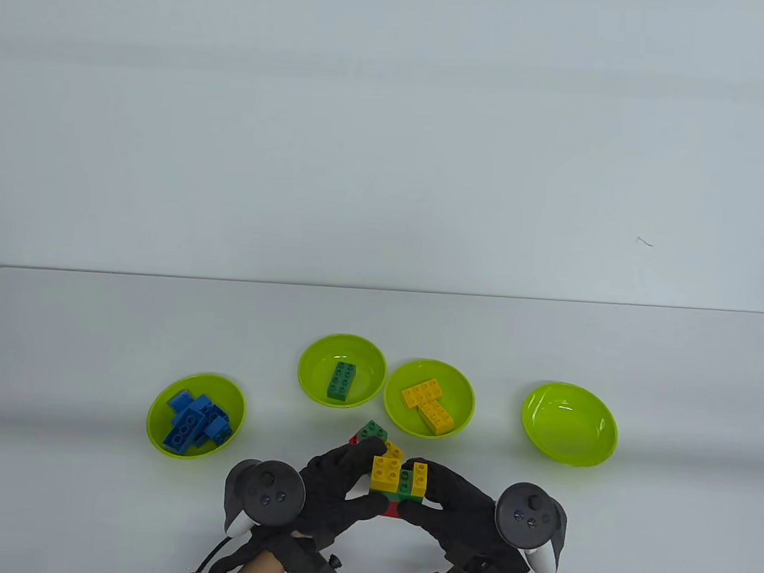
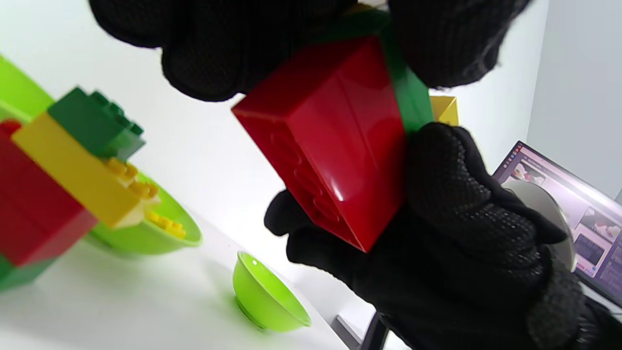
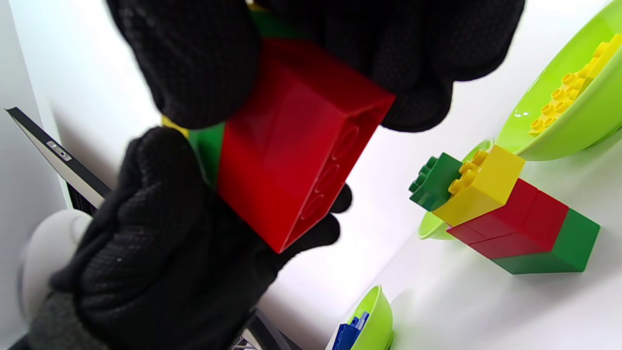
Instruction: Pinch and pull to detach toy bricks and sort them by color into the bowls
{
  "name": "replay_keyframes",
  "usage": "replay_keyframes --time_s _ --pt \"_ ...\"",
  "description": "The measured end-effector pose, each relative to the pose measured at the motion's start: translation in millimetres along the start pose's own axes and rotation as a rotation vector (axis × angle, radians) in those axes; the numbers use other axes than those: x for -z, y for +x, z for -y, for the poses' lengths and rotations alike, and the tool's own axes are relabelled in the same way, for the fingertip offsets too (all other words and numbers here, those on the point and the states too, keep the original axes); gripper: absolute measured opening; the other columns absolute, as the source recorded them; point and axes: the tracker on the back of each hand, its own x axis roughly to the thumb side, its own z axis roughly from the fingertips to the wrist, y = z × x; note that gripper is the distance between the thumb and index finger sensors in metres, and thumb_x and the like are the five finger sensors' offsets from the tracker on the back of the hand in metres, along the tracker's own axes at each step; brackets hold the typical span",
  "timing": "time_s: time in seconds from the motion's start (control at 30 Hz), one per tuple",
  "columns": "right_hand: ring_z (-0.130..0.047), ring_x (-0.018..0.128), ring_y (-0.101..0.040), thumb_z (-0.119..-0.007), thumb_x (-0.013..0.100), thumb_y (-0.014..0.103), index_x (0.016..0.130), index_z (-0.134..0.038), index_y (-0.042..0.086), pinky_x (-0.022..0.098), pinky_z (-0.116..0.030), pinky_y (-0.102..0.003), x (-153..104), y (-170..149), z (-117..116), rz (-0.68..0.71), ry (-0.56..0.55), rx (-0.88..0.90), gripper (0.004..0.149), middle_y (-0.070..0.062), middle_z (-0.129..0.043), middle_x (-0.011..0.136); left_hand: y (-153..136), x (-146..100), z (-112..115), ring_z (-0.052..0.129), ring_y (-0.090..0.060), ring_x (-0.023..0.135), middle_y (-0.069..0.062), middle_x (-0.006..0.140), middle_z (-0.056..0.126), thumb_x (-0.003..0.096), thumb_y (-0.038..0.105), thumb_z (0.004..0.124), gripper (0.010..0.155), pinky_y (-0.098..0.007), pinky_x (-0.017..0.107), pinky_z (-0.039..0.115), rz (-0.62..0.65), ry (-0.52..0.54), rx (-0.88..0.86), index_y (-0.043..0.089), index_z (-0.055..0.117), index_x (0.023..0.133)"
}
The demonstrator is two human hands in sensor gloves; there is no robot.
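Note:
Both hands hold one brick cluster above the table's front edge. It has yellow bricks on top, a green layer under them and a red brick at the bottom. My left hand grips its left side, my right hand its right side. In the right wrist view the red brick shows its hollow underside between the black gloves. A second stack of green, yellow and red bricks stands on the table just behind, untouched; the wrist views show this second stack too.
Four lime bowls lie in an arc behind the hands: a blue-brick bowl, a green-brick bowl, a yellow-brick bowl and an empty bowl. A laptop sits off the table's near side.

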Motion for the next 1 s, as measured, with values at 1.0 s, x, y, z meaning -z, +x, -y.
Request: replay_keyframes --time_s 1.0 --pt "-0.091 0.073 -0.040 -0.081 0.044 0.040 0.093 -0.076 0.004 0.063 -0.068 -0.055 -1.9 20.5 13.5 0.069 -0.034 -0.165 0.061 -0.020 -0.089 0.085 10.6 -1.3 12.1 0.089 -0.044 0.070 -0.030 0.082 0.085 0.0455 0.041 0.073 0.067 -0.059 0.057 0.068 0.050 0.034 0.127 -0.004 0.070 0.094"
